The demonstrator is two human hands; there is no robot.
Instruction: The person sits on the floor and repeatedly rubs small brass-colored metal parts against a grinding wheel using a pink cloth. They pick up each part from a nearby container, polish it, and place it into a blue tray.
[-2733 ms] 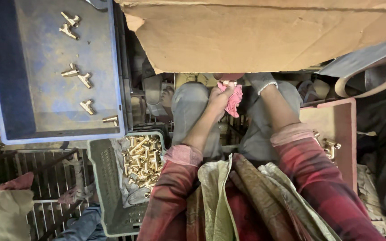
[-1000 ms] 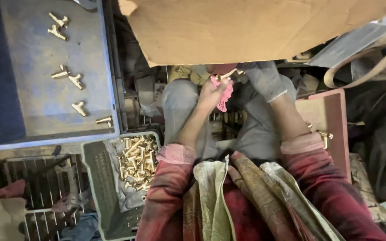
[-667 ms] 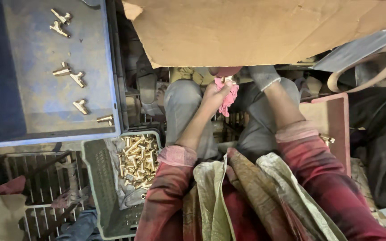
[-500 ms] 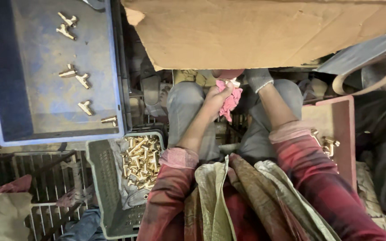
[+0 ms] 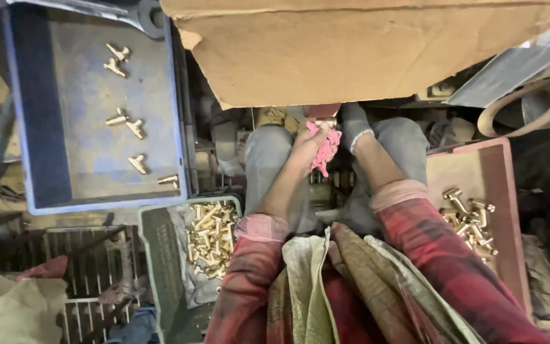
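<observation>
I sit with my knees apart below a large cardboard sheet (image 5: 364, 51). My left hand (image 5: 305, 145) is closed around a pink rag (image 5: 326, 150) held between my knees. My right hand (image 5: 353, 127) wears a grey glove and reaches under the cardboard edge, next to the rag; a small brass piece (image 5: 326, 121) shows between the two hands. What the gloved fingers hold is hidden. Both sleeves are red plaid.
A blue crate (image 5: 90, 108) at upper left holds several brass fittings (image 5: 136, 127). A grey-green bin (image 5: 173, 255) by my left knee is full of brass parts (image 5: 210, 239). A reddish tray (image 5: 485, 191) at right holds more brass fittings (image 5: 469, 220). A metal grate (image 5: 90, 280) lies lower left.
My hands have stayed together at the rag between my knees with small shifts. The view has swayed slightly; the red tray's fittings now show more.
</observation>
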